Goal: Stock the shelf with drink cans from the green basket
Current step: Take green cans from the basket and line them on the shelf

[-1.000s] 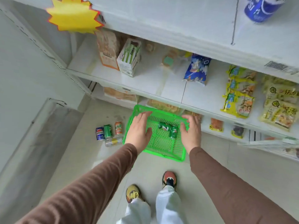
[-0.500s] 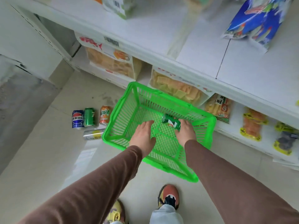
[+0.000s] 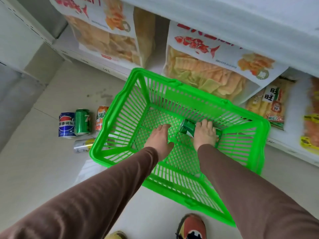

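Left of the left hand (image 3: 159, 142), outside the green basket (image 3: 110, 118), four cans sit on the floor (image 3: 43, 169). In a row, touching or nearly so: blue cola can (image 3: 66, 124), green can (image 3: 83, 122), orange can (image 3: 101, 120), all upright; the orange one stands against the basket's left wall. Just in front of them a silver-and-yellow can (image 3: 82, 145) lies on its side, its right end at the basket's corner.

Both hands are inside the basket, low over its mesh bottom. Left hand: fingers straight and together, thumb spread, palm down, holding nothing; fingertips point toward a green can in the basket (image 3: 186, 127), close to it but apart. Right hand (image 3: 206, 133): laid over that can, fingers bent round its top side, gripping it. The can lies on its side on the basket bottom, between the two hands, one end sticking out left of the right hand. A second bit of green can shows at the right hand's far edge; cannot tell if it is a separate can.

Floor: pale tile. Beyond the hands, the low shelf (image 3: 107, 66) carries large snack bags (image 3: 203, 66); right of the right hand, smaller yellow packets (image 3: 269, 107). Brown sleeves (image 3: 103, 195) cover both arms to the wrist, arms stretched forward and down. Shoes (image 3: 191, 226) at the bottom edge.
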Demonstrator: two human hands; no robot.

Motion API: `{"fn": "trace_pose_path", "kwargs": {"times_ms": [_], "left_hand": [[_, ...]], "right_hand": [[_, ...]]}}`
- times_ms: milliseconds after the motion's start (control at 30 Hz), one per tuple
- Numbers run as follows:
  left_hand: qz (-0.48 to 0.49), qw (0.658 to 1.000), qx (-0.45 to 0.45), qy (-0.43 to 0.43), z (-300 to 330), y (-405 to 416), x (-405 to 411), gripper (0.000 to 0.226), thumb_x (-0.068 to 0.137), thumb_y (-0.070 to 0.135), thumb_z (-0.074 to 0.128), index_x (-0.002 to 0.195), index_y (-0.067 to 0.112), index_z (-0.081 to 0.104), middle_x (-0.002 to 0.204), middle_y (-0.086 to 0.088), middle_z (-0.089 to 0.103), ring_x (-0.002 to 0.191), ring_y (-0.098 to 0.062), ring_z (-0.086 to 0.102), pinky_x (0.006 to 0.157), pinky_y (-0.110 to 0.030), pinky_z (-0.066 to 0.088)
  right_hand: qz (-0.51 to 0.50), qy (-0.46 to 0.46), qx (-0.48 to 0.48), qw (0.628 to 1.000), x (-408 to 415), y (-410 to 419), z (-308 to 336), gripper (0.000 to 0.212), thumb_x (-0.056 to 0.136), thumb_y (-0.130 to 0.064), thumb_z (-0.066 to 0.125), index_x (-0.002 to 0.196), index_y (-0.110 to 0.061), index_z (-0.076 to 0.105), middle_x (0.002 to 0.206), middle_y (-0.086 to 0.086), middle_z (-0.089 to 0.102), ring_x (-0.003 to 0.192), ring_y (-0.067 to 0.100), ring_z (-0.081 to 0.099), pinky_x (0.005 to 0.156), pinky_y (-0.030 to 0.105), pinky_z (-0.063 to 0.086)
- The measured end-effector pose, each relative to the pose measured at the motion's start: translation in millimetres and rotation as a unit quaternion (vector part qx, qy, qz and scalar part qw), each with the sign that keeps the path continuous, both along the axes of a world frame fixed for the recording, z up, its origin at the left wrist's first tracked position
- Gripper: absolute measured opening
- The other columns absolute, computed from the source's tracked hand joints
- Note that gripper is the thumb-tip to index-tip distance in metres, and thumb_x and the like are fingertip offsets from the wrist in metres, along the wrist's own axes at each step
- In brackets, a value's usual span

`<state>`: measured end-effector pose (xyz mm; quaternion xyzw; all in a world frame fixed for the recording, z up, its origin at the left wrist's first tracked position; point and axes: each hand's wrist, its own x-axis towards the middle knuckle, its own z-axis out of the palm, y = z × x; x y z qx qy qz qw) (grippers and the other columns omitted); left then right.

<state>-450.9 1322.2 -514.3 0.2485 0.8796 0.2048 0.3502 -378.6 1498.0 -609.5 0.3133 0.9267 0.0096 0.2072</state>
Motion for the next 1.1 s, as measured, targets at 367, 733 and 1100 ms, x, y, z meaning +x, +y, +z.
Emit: {"fn": "trace_pose_path", "kwargs": {"times_ms": [367, 733, 1100], "left_hand": [[0.019, 1.000, 0.000, -0.012, 77, -22, -5, 0.069, 0.084, 0.022, 0.066, 0.144, 0.009, 0.034, 0.142, -0.013, 0.044, 0.132, -0.029, 0.040, 0.111, -0.035, 0.031], [0.010, 0.996, 0.085, 0.016, 422, -62, -10, 0.073, 0.082, 0.022, 0.069, 0.145, 0.011, 0.033, 0.143, -0.012, 0.043, 0.134, -0.028, 0.037, 0.112, -0.031, 0.026], [-0.039, 0.953, 0.255, 0.160, 712, -72, -37, 0.067, 0.080, 0.021, 0.070, 0.139, 0.013, 0.039, 0.133, -0.009, 0.050, 0.123, -0.024, 0.046, 0.104, -0.032, 0.036]], "right_hand": [[-0.103, 0.102, -0.229, 0.963, 14, -26, 107, 0.055, 0.075, -0.046, 0.079, 0.117, -0.018, 0.056, 0.109, 0.006, 0.068, 0.099, 0.029, 0.066, 0.077, 0.034, 0.048], [-0.144, 0.243, -0.264, 0.922, 34, -66, 492, 0.061, 0.069, -0.059, 0.081, 0.114, -0.032, 0.051, 0.109, -0.006, 0.056, 0.098, 0.019, 0.058, 0.077, 0.032, 0.044], [-0.099, 0.446, -0.245, 0.855, 5, -83, 821, 0.070, 0.065, -0.051, 0.087, 0.119, -0.034, 0.045, 0.114, -0.010, 0.057, 0.102, 0.012, 0.054, 0.081, 0.028, 0.038]]}}
